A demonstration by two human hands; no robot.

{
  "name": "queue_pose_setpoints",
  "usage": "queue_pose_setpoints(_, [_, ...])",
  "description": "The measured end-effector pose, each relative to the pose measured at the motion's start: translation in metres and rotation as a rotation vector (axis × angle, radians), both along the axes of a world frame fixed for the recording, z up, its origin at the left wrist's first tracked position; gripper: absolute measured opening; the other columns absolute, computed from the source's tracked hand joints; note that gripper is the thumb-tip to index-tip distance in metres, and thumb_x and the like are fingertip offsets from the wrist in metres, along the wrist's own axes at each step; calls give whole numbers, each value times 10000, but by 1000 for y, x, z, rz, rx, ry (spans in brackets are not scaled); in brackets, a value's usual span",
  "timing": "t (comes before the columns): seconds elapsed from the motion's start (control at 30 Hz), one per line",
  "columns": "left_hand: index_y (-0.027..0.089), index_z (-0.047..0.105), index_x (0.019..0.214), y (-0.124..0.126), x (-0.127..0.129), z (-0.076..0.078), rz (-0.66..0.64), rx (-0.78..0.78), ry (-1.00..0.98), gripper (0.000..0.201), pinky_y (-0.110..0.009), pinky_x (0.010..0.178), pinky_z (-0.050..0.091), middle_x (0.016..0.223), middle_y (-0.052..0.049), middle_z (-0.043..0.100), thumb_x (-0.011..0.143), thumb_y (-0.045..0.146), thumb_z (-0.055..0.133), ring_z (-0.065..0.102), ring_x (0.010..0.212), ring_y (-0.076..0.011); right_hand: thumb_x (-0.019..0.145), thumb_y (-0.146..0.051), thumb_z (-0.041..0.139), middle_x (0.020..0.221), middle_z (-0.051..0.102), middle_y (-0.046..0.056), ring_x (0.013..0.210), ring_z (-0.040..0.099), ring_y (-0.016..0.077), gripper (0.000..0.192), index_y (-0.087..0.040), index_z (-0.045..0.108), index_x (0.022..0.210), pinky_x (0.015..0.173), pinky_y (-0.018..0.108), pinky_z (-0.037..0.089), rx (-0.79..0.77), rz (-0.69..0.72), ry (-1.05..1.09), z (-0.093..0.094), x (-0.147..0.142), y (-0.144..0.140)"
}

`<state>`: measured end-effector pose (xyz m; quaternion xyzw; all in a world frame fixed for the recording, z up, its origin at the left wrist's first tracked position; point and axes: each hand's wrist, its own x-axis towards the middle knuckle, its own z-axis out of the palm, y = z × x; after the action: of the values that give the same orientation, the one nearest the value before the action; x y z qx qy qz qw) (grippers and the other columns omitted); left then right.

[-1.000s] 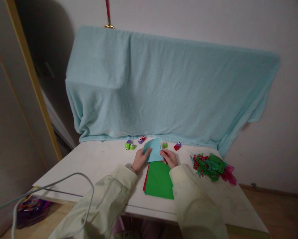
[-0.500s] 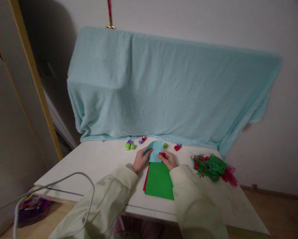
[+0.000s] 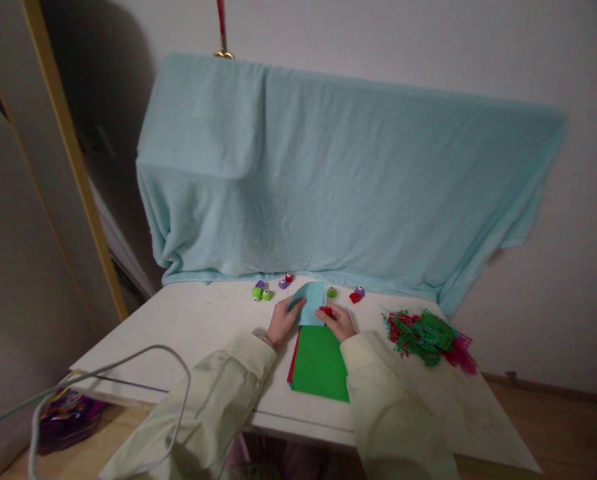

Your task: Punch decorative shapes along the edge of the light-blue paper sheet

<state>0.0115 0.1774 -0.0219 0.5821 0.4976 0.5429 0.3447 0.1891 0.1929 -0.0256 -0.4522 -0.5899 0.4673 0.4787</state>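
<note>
The left hand (image 3: 282, 320) pinches the left edge of a blue sheet (image 3: 309, 308), thumb on top and fingers curled under. The right hand (image 3: 339, 323) is closed on a small red punch (image 3: 325, 311) and presses it against the sheet's right edge, so the sheet spans the gap between the two hands, its long axis running away from the person. Its far end lifts slightly off the tabletop (image 3: 203, 333).

Just below both hands, toward the person, lies a green sheet (image 3: 320, 363) with a red sheet (image 3: 293, 357) showing along its left side. Beyond the fingertips sits a row of small punches: green ones (image 3: 261, 293) past the left hand, a purple and red pair (image 3: 285, 281), a green one (image 3: 331, 291) and a red one (image 3: 355, 294) past the right hand. Well off to the right of the right hand lies a heap of scraps (image 3: 426, 335). A blue blanket (image 3: 338, 180) hangs behind everything.
</note>
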Motion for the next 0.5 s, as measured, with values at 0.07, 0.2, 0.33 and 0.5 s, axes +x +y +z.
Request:
queue_pose_setpoints(0.07, [131, 664, 798, 0, 0, 0, -9, -11, -6, 395, -245, 585, 416, 724, -30, 638, 808, 507, 542, 543, 657, -168, 569, -575, 719, 494, 381, -64, 492, 342, 95, 436, -205, 491, 538, 452, 223, 254, 7, -5, -20, 1, 0, -1])
queue_pose_setpoints(0.2, [120, 648, 764, 0, 1, -1, -39, -78, -31, 437, -240, 542, 392, 658, -20, 612, 788, 545, 551, 519, 600, -151, 594, -593, 696, 485, 384, -62, 498, 347, 104, 464, -214, 443, 509, 456, 226, 267, 36, -19, -67, 8, 1, -5])
queue_pose_setpoints(0.33, [108, 641, 775, 1, -1, -4, -64, -119, -68, 455, -230, 536, 386, 660, -17, 603, 775, 557, 567, 507, 596, -138, 618, -607, 674, 486, 409, -53, 507, 381, 118, 449, -219, 466, 526, 465, 231, 300, 49, -27, -74, 16, 2, -10])
queue_pose_setpoints(0.5, [97, 638, 776, 3, -1, -7, -88, -168, -86, 491, -231, 527, 386, 654, -19, 604, 753, 585, 587, 504, 578, -134, 640, -635, 642, 495, 423, -48, 517, 412, 124, 453, -211, 498, 567, 474, 234, 322, 47, 12, -130, 23, 5, -15])
